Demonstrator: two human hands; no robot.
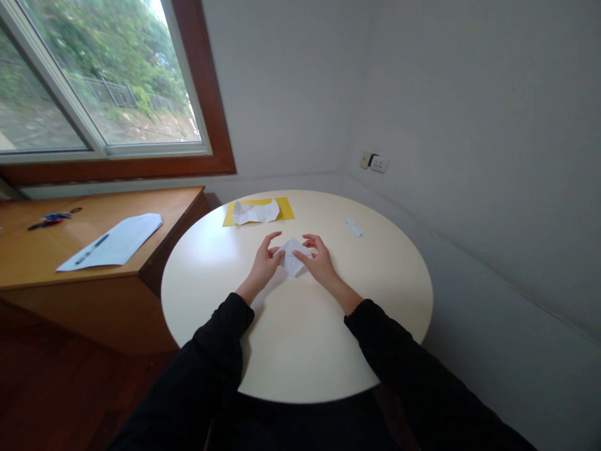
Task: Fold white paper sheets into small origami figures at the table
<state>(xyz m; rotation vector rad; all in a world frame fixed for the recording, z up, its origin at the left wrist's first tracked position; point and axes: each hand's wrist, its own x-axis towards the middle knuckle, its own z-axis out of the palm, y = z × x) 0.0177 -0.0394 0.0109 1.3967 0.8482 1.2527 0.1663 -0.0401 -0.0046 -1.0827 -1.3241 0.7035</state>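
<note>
Between my two hands is a small white folded paper [293, 255], diamond-shaped with crease lines across it. My left hand [269, 258] pinches its left corner, thumb on the near face and index finger curved above. At the right corner, my right hand [318, 257] grips the paper with its thumb laid across the front. Fingertips behind the paper are partly hidden. Both hands are over the middle of the round white table [300, 338].
Beyond my hands, a crumpled white paper [256, 212] lies on a yellow sheet [287, 208]. A small white paper strip [354, 227] rests at the right. On the wooden desk [178, 210] to the left are white sheets [126, 238], a pen [92, 248] and scissors [51, 219].
</note>
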